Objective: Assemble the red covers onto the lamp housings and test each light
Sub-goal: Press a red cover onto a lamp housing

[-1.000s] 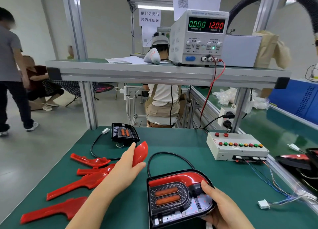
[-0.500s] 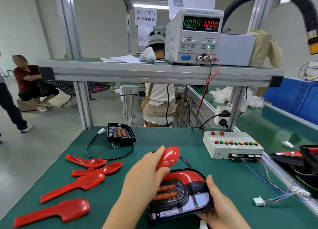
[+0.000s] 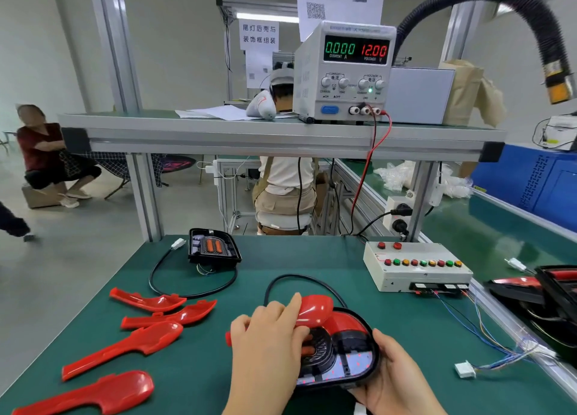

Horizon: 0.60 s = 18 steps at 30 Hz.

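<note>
Our left hand (image 3: 268, 346) clamps glossy red plastic cover (image 3: 315, 310) over black oval lamp housing (image 3: 359, 336); our right hand (image 3: 396, 374) grips housing's near-right rim, fingers curled.

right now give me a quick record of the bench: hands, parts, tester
left hand: holds a red cover over the top of the lamp housing
right hand: grips that housing's right edge
cover seated: cannot tell, the hand hides the joint
loose red covers: four, on the table at left
second housing: far left, no red cover seen, cable attached
power supply: reads 0.000 A, 12.00 V
switch box: on the table, right side
</note>
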### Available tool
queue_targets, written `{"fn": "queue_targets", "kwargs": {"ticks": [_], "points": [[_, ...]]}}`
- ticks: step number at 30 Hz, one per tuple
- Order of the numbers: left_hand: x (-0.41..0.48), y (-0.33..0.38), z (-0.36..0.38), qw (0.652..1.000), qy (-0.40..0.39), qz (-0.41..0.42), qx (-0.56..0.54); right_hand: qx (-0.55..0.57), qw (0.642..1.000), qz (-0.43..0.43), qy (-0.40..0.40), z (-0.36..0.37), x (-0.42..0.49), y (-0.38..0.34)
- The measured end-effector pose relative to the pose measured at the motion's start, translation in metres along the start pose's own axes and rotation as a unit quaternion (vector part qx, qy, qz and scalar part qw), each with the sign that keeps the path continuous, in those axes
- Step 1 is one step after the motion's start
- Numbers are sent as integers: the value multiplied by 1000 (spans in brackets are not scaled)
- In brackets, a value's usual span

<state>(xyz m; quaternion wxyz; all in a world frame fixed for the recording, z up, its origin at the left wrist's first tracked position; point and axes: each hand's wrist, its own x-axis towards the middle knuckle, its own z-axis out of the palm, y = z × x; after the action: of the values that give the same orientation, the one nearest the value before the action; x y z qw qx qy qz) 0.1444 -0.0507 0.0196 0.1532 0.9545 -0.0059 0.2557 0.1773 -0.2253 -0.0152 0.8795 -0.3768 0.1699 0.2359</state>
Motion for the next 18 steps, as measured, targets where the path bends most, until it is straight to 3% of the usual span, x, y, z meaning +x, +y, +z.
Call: {"fn": "queue_targets", "kwargs": {"ticks": [2,4,8,10,18], "points": [[-3,3,-2,997,-57,-42,-25,3,1000,9,-4,0,0,0],[-5,-1,8,996,-14,-60,-62,-3,1000,8,-1,0,0,0],[-3,2,5,990,-31,-93,-97,-38,999,-3,3,0,1,1],[-5,2,2,985,-3,-118,-128,-48,999,0,3,0,1,1],[-14,-2,3,978,67,-77,-183,-62,998,-1,22,-4,6,1]]}}
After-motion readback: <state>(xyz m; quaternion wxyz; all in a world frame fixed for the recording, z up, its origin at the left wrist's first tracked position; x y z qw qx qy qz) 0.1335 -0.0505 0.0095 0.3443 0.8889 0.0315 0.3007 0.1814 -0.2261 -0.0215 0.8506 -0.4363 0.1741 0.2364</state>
